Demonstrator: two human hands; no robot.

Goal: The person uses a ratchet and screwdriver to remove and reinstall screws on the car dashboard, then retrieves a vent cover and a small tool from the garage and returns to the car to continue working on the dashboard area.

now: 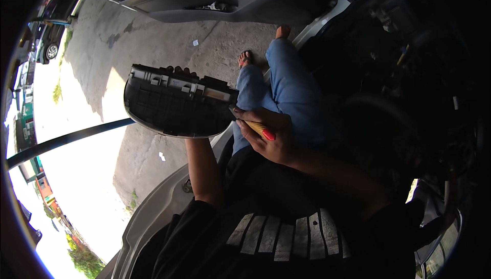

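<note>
A dark, rounded instrument cluster (176, 102) is held up over the ground beside the car, its ribbed plastic back toward me. My left hand (180, 70) grips it from behind. Only the fingertips show over its upper edge, and the palm is hidden. My right hand (268, 133) is closed around a tool with a yellow handle (254, 126) and a red end. That tool points at the cluster's right edge; its working tip is hard to make out. The fingers of this hand are at or very close to the cluster's lower right corner.
I sit in a car's door opening, legs in blue jeans (291, 74), feet toward the concrete ground (153, 33). An open door panel (204, 3) spans the top. The pale door sill (138, 217) curves at lower left. A dark car interior (388, 110) lies to the right.
</note>
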